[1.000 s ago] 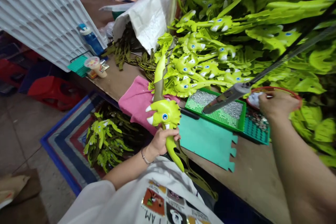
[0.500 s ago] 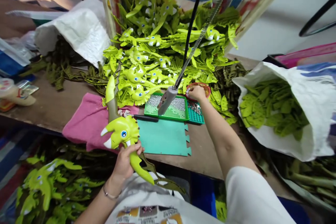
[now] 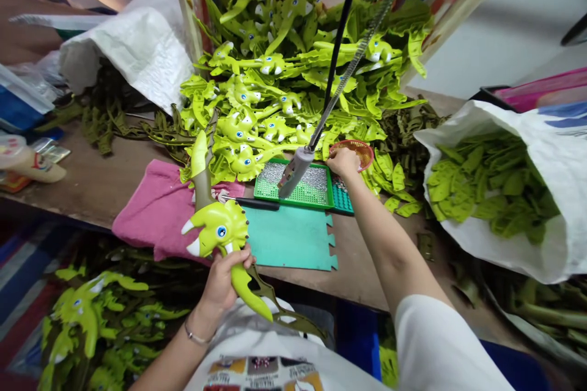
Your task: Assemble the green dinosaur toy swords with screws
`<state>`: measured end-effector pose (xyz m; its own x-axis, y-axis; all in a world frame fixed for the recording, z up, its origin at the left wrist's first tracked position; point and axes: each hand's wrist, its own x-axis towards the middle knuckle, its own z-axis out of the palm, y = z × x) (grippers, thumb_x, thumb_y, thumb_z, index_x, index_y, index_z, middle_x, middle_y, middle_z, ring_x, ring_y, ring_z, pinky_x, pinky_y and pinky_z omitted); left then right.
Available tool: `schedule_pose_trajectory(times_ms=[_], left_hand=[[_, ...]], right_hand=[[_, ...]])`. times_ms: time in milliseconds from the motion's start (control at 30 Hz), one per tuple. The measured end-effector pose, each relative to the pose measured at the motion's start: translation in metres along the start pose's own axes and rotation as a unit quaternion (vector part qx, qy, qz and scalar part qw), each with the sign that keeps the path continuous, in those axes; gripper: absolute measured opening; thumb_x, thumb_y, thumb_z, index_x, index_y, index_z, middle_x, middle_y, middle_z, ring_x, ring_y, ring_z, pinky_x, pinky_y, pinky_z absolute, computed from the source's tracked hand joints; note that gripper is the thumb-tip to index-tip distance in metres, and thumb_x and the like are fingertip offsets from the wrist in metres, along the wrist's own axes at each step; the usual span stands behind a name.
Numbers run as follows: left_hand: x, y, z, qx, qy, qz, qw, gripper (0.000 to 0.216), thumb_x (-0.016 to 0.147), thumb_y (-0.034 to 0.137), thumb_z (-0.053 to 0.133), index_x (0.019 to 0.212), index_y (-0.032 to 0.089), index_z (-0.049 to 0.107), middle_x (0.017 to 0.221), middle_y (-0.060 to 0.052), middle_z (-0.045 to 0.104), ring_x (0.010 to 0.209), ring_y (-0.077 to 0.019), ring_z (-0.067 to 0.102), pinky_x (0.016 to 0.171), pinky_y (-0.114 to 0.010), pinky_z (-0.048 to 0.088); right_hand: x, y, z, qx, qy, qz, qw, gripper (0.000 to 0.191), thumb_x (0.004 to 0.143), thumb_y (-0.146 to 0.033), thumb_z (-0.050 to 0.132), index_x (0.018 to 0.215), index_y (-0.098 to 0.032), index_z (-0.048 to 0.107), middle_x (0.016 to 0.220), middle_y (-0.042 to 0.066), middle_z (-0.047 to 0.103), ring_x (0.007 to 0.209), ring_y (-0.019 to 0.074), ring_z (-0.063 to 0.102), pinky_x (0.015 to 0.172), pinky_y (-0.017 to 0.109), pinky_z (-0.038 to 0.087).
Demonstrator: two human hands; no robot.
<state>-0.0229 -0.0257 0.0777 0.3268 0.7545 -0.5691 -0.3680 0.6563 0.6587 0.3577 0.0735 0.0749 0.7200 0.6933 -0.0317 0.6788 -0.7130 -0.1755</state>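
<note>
My left hand (image 3: 225, 278) is closed around a lime-green toy dinosaur (image 3: 224, 223) with white horns and a blue eye, near the table's front edge. An olive-green part shows behind it. My right hand (image 3: 343, 160) reaches to the near left rim of a small red basket (image 3: 362, 151); its fingertips are hidden, so what they hold cannot be made out. A green perforated tray (image 3: 306, 195) with small silver pieces lies left of that hand. Beneath the wrist is a teal tray (image 3: 342, 200), partly covered. A grey-bodied power screwdriver (image 3: 296, 172) hangs over the green tray.
Lime-green dinosaur parts (image 3: 284, 101) are heaped at the back. A teal foam mat (image 3: 291, 238), a black-handled tool (image 3: 257, 203) and a pink cloth (image 3: 149, 214) lie in front. White sacks of parts stand at left (image 3: 151, 36) and right (image 3: 545, 195).
My right hand has shifted from inside the red basket toward its near left rim. My left hand keeps its hold on the dinosaur. The whole view has shifted slightly.
</note>
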Motion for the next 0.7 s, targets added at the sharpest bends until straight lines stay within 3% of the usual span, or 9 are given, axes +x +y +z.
schedule_pose_trajectory(times_ms=[267,367,500,600,700], left_hand=[[0.0,-0.003,0.008,-0.001,-0.005,0.007,1.0,0.03,0.05,0.026,0.083,0.068,0.015,0.061,0.058,0.006,0.055,0.05,-0.0056,0.048,0.065,-0.024,0.048],[0.001,-0.007,0.011,0.005,-0.008,0.017,1.0,0.029,0.052,0.027,0.082,0.065,0.015,0.06,0.056,0.006,0.054,0.05,-0.0062,0.048,0.063,-0.025,0.047],[0.003,-0.013,0.015,-0.001,0.019,0.031,0.999,0.028,0.053,0.026,0.081,0.069,0.016,0.06,0.06,0.006,0.056,0.051,-0.0064,0.049,0.062,-0.025,0.047],[0.007,-0.02,0.017,-0.008,0.027,0.041,0.999,0.03,0.053,0.026,0.08,0.069,0.017,0.057,0.06,0.006,0.054,0.05,-0.0069,0.048,0.057,-0.025,0.043],[0.013,-0.029,0.016,-0.012,0.033,0.042,0.998,0.035,0.054,0.029,0.082,0.073,0.019,0.054,0.06,0.006,0.053,0.052,-0.0089,0.05,0.055,-0.026,0.04]], right_hand=[[-0.012,0.002,-0.002,0.071,0.073,-0.011,0.995,0.032,0.089,-0.02,0.049,0.106,-0.011,0.075,0.11,0.02,0.074,0.106,0.0301,0.068,0.098,0.043,0.05],[-0.033,0.004,-0.006,0.175,0.128,-0.035,0.976,0.03,0.091,-0.023,0.05,0.107,-0.01,0.072,0.109,0.016,0.074,0.1,0.0237,0.07,0.096,0.038,0.052],[-0.114,-0.006,-0.011,0.459,0.161,-0.067,0.871,0.022,0.076,-0.029,0.073,0.092,-0.015,0.074,0.085,0.008,0.076,0.076,0.0202,0.071,0.078,0.037,0.06],[-0.19,-0.027,-0.019,0.525,0.093,-0.107,0.84,0.015,0.075,-0.031,0.076,0.086,-0.021,0.076,0.081,0.003,0.076,0.075,0.0191,0.072,0.074,0.036,0.061],[-0.243,-0.057,-0.02,0.542,0.012,-0.186,0.819,0.009,0.082,-0.028,0.07,0.086,-0.024,0.077,0.083,0.002,0.077,0.074,0.0171,0.072,0.07,0.033,0.061]])
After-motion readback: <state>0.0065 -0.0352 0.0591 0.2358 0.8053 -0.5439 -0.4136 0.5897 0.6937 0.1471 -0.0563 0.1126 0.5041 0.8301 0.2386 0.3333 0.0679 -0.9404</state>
